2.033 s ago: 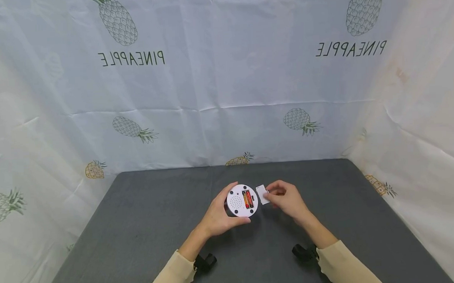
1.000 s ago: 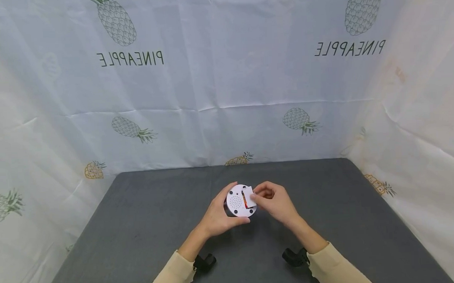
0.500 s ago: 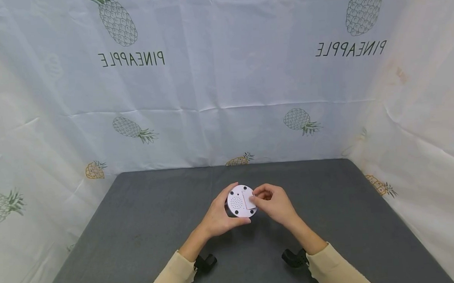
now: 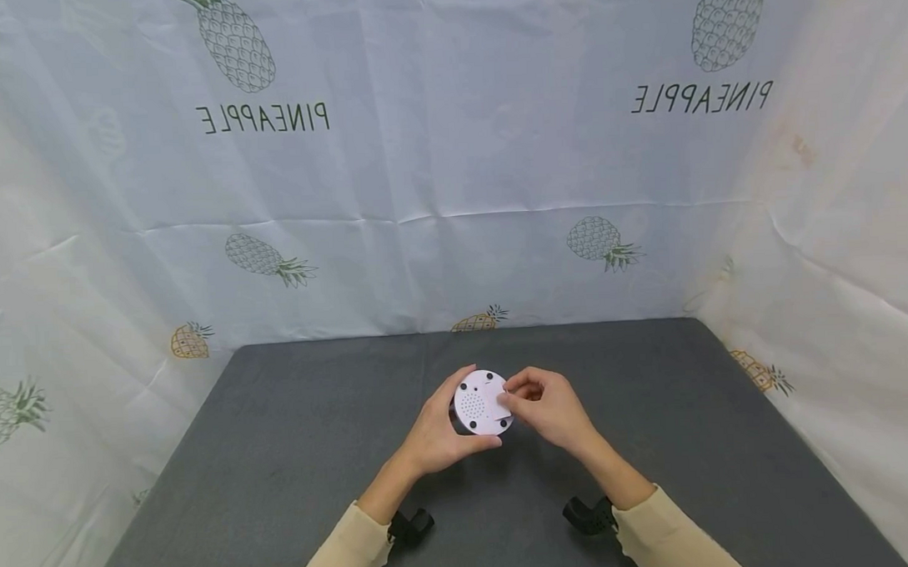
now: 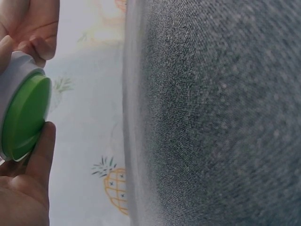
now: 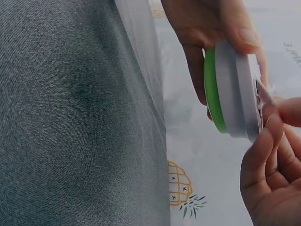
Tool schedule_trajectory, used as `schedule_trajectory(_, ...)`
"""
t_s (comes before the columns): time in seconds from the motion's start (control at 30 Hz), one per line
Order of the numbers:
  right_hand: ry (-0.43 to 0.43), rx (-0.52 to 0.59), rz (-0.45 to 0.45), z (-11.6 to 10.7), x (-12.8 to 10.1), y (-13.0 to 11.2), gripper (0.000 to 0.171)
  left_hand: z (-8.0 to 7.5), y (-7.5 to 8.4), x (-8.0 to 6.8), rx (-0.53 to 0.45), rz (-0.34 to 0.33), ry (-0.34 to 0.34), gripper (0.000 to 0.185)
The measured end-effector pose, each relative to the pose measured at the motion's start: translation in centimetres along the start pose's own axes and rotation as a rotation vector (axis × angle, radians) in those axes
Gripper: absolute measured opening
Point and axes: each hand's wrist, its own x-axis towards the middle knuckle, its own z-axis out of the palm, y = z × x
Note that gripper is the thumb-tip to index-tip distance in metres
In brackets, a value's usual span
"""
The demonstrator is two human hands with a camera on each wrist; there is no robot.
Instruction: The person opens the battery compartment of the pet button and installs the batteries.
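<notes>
A round white device [image 4: 476, 402] with a green face [image 5: 26, 115] on its other side is held above the grey table [image 4: 279, 440], its white back turned up. My left hand [image 4: 435, 436] grips its rim from the left, thumb and fingers curled round the edge [image 6: 230, 89]. My right hand [image 4: 547, 407] pinches the small white battery cover [image 4: 498, 400] with curled fingertips [image 6: 269, 123] and holds it flat against the device's back. The cover hides the batteries. A speaker grille shows to the left of the cover.
White cloth printed with pineapples [image 4: 449, 150] hangs behind the table and along both sides. Black wrist camera mounts [image 4: 410, 525] [image 4: 588, 515] sit under my cream sleeves. Bare grey surface lies all around the hands.
The right hand brought the cover from the device's right side onto the battery bay. The red batteries, visible earlier, are now covered. The left hand kept the device still.
</notes>
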Motion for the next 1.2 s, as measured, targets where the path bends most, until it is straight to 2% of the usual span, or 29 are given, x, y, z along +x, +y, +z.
schedule_trajectory(0.23,0.081,-0.100,-0.042,0.5,-0.3,-0.1,0.014,-0.1,0.0,0.0,0.003,0.012,0.010,0.102)
schedule_trajectory(0.37,0.111,-0.092,-0.051,0.6,-0.3,0.2,0.018,0.0,0.1,0.0,-0.003,0.017,0.007,0.102)
schedule_trajectory(0.47,0.113,-0.065,-0.021,0.6,-0.2,0.7,0.024,0.0,0.1,0.0,-0.007,0.017,0.007,0.101)
schedule_trajectory(0.6,0.070,-0.021,0.060,0.6,0.2,1.4,0.031,0.0,0.1,0.0,-0.010,0.016,0.010,0.101)
schedule_trajectory(0.73,0.008,0.058,0.120,0.6,0.3,1.9,0.029,0.1,0.1,-0.1,-0.024,0.016,0.001,0.102)
schedule_trajectory(1.0,-0.005,0.119,0.117,0.7,0.0,1.6,0.022,0.2,0.0,-0.1,-0.018,0.013,-0.017,0.102)
schedule_trajectory(1.2,-0.055,0.130,0.124,0.3,0.0,1.6,0.028,0.3,-0.1,-0.1,-0.016,0.014,-0.016,0.101)
